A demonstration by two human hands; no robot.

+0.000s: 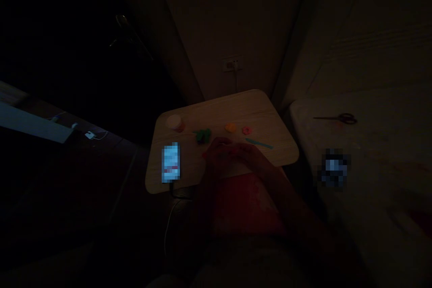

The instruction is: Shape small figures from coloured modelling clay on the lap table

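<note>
The room is very dark. My left hand point(217, 154) and my right hand point(249, 155) meet over the front of a small wooden table point(202, 114), fingers curled in. Between their fingertips is a small red lump point(232, 149), mostly covered; its kind is too dim to tell. Another bit of red point(204, 155) shows at the left hand's outer edge. Just beyond the hands lie a green leafy-looking piece point(203, 135), a yellow-orange lump point(230, 128) and a pink ring-like piece point(246, 130). A flat teal stick point(259, 143) lies near my right hand.
A lidded tub point(174, 122) stands at the table's back left. A lit phone point(170, 163), its screen blurred, is at the left, with a cable below. Scissors point(342, 118) and a blurred bright object point(334, 167) rest on a pale surface to the right. A wall socket point(232, 64) is behind.
</note>
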